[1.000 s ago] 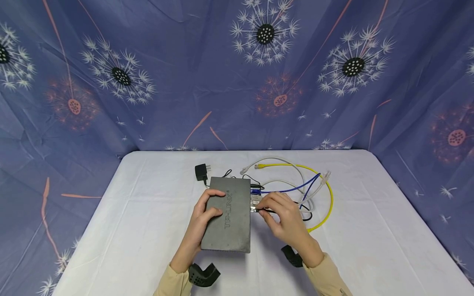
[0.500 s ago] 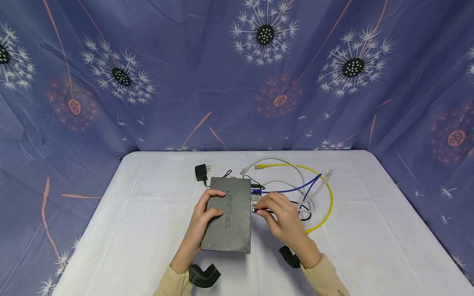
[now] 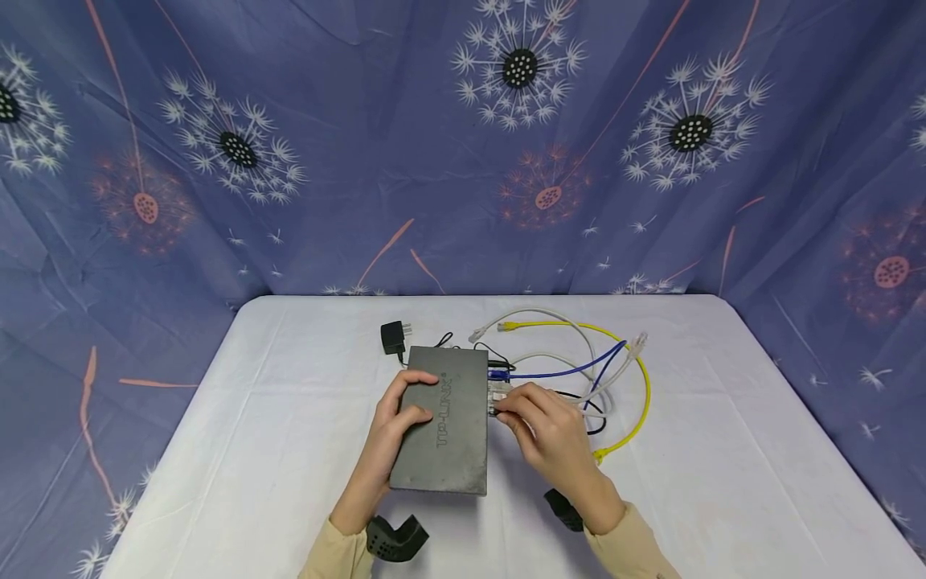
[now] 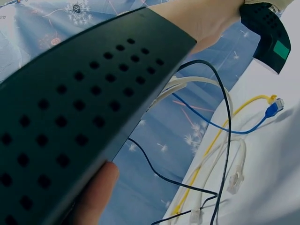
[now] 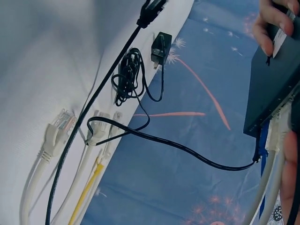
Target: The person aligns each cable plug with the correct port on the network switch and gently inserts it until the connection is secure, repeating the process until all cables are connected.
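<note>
My left hand grips the left side of a dark grey TP-Link network switch, thumb and a finger on its top face. In the left wrist view its vented side looms large, a fingertip beneath. At the port edge, my right hand pinches the plug of a black network cable, fingertips right at the ports. Beside them a blue cable's plug and white cables sit in neighbouring ports. The right wrist view shows a thin black lead running into the switch's corner.
A black power adapter lies at the back left, its cord bundled. Loose ends of white, yellow and blue cables spread behind and right. A black plug shows in the right wrist view.
My right hand has pushed slightly closer to the switch's port edge, and less of the black cable shows at its fingers. The switch has shifted slightly left; my left hand keeps its grip.
</note>
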Tool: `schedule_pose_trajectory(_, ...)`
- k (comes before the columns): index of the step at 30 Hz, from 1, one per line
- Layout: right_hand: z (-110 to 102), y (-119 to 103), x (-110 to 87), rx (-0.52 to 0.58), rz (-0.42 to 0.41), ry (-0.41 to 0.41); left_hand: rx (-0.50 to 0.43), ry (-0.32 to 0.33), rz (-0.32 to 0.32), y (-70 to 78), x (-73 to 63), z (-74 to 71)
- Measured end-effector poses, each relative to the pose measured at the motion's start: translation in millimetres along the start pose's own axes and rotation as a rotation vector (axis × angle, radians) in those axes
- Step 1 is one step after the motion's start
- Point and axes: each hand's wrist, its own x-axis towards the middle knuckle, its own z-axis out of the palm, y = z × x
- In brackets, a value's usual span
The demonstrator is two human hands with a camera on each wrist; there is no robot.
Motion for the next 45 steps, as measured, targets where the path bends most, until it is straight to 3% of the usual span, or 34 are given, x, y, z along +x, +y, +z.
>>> schedule_pose_trajectory(9,-4,0,-3.3,0.112,0.034,-0.059,0.018,0.008,-0.001,-0.1,3.4,-2.2)
schedule_pose_trajectory(17,-3,3,-3.4,0.179,-0.009,0.000,0.028,-0.012,0.023,0.3,3.4,-1.1)
schedule_pose_trajectory(31,8,0,-2.9,0.168,-0.026,0.140,0.050,-0.021,-0.006,2.4,1.9,1.8)
schedule_pose_trajectory(45,12,2,-0.1,0.187,0.004,0.096,0.070,0.040,0.017,2.7,4.2,-0.4)
